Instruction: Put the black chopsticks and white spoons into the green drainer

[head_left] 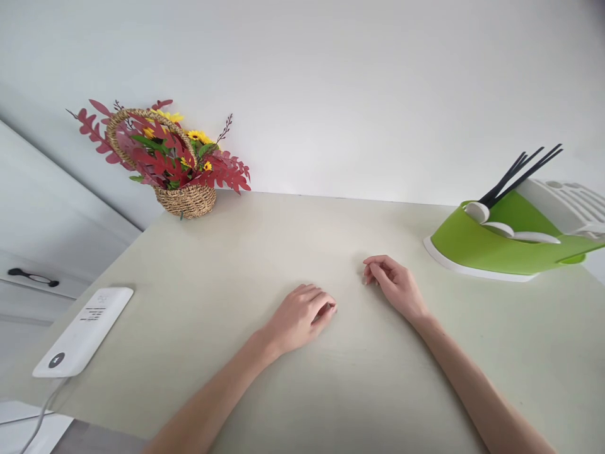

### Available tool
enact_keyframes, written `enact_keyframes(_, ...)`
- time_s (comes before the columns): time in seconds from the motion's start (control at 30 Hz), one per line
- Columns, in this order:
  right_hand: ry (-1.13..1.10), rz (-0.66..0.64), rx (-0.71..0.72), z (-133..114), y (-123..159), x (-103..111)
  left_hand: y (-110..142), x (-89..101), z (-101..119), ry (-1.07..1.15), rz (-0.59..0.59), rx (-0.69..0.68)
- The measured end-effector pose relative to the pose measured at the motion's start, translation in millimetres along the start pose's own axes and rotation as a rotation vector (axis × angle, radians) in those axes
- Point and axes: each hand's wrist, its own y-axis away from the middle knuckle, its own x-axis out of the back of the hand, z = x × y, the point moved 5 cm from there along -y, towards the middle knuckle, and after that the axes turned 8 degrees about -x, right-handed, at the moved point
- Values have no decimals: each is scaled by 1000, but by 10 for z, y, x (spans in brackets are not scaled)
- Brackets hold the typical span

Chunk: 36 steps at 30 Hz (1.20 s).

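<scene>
My left hand [302, 316] rests on the pale table [227, 271] near its middle, fingers curled under loosely, nothing in them. My right hand [393, 285] lies a short way to the right and slightly farther back, also with fingers curled in and holding nothing. The two hands are apart, not touching. Nearest to the right hand is a green and white utensil rack [477, 249] at the right edge, holding black chopsticks [520, 171] and white spoons [515, 233].
A woven basket of red leaves and yellow flowers [174, 165] stands at the table's back left corner by the white wall. A white power bank [85, 331] with a cable lies at the left edge. A cabinet with a dark handle [33, 277] is left of the table.
</scene>
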Motion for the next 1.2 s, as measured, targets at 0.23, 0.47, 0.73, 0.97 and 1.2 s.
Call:
enact_keyframes(0.23,1,-1,-2,17,-7,0,2,-5,-6,-4,0,4)
enact_keyframes(0.47,-3,-3,1,8,0,1,2,-2,-6,-6,0,4)
enact_keyframes(0.73,-7,-7,-13,10,-2,-2,2,0,-3,2,1,1)
enact_keyframes(0.97,-8,-11,-16,8,-4,0,0,-3,-3,7,-8,7)
enact_keyframes(1.2,-45,-7,-8,33,-14,7,5,-8,-7,-1,-4,0)
